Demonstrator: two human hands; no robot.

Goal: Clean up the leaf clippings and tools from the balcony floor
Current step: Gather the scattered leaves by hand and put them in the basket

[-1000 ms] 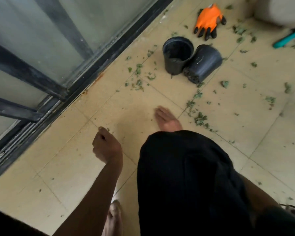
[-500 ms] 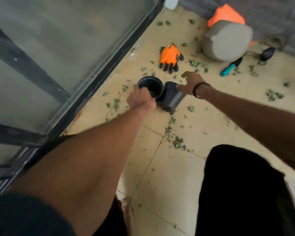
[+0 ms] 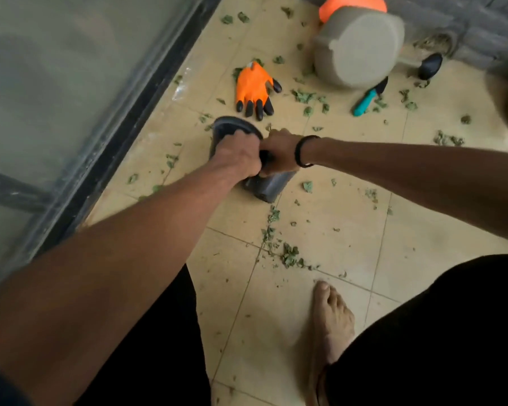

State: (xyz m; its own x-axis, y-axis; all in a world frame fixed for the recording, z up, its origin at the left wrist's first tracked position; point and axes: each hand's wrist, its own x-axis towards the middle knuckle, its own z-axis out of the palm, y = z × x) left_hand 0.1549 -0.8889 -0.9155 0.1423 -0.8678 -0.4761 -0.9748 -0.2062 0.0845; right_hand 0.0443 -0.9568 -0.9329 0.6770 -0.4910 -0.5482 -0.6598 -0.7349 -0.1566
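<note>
The left hand [image 3: 238, 156] grips the rim of an upright black plastic nursery pot [image 3: 226, 131], while the right hand [image 3: 279, 155] holds a second black plastic pot [image 3: 269, 187] lying tipped beside it on the beige tiled floor [image 3: 335, 244]. Green leaf clippings [image 3: 291, 256] lie scattered around; an orange glove with black claw tips [image 3: 254, 89] lies just beyond.

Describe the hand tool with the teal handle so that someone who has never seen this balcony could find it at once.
Start at the big grey pot tipped on its side near the far wall. Just below its rim, on the tiled floor, lies the small hand tool. Its teal handle sets it apart from the orange glove and the green leaf clippings.
</note>
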